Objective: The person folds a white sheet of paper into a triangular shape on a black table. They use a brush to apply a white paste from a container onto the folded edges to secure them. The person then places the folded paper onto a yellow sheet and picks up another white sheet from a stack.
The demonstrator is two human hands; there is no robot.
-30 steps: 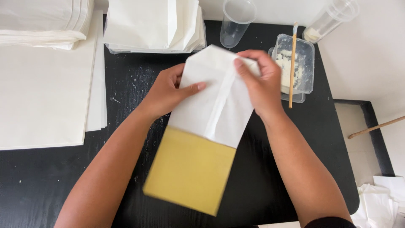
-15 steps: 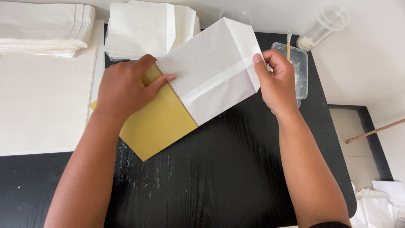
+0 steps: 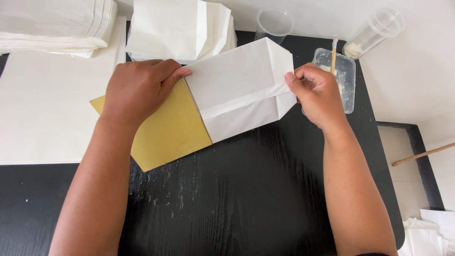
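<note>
Both of my hands are on the white paper bag (image 3: 241,87), which lies flat and tilted on the black table (image 3: 246,199), wrapped around a yellow board (image 3: 166,130) that sticks out of its lower-left open end. My left hand (image 3: 140,87) lies palm-down across the board and the bag's open edge, fingers spread and pressing flat, gripping nothing. My right hand (image 3: 317,92) is at the bag's folded right end, thumb and fingers pinched on the paper flap there. Just behind that hand a clear glue tray (image 3: 348,80) sits on the table with a wooden brush (image 3: 333,54) leaning in it. Beyond the bag, at the table's far edge, are a stack of folded white bags (image 3: 175,28), a clear cup (image 3: 274,22) and a clear jar (image 3: 377,31) lying on its side. Flat white sheets (image 3: 42,104) lie to my left, with another pile of folded paper (image 3: 52,23) behind them. A wooden stick (image 3: 422,154) shows at the right edge.
</note>
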